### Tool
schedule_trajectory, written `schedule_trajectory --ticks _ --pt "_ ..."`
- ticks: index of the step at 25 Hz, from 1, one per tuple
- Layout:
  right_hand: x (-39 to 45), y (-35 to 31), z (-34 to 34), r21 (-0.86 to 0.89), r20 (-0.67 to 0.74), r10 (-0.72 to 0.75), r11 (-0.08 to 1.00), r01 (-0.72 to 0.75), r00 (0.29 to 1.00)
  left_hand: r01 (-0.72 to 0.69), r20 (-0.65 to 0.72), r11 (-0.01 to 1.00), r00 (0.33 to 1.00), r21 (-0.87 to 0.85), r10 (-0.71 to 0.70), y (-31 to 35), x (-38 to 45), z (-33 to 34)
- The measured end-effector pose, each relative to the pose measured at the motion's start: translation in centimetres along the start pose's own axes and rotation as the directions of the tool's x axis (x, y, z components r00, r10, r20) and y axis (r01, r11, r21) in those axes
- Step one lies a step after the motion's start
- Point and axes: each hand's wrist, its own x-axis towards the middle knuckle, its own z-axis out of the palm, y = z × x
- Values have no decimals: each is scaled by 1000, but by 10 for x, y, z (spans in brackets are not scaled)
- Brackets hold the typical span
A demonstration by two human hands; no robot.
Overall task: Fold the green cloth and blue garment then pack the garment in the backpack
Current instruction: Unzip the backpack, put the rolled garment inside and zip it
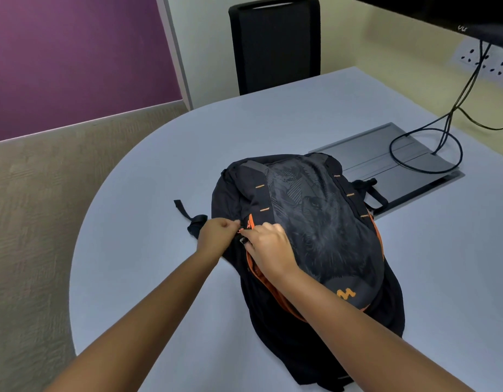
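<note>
Backpack (315, 222) lies flat mid-table (159, 165), orange-lined zip gaping along near-left edge. No green cloth or blue garment in view; garment perhaps inside, cannot tell. Left hand (216, 233) pinches fabric by zip end. Right hand (268, 250), fingers curled together, at zip pull. Likely zipping: keep left hand taut, draw pull steadily along track, keep lining clear.

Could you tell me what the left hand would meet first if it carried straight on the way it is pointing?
Most likely the right hand: the left hand points across the backpack side toward it, fingertips already nearly touching, though depth is unclear.
</note>
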Motion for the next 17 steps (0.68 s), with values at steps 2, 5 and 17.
schedule_trajectory --ticks 2,5,17 --pt "2 0 -2 24 -18 -74 997 75 997 171 75 984 982 44 -174 18 19 9" --pt "5 6 -4 33 -35 -155 987 156 987 234 100 956 962 175 -254 34 39 20" --pt "-11 4 -21 115 -107 -139 982 151 984 300 141 948 948 -106 -284 27 9 26"
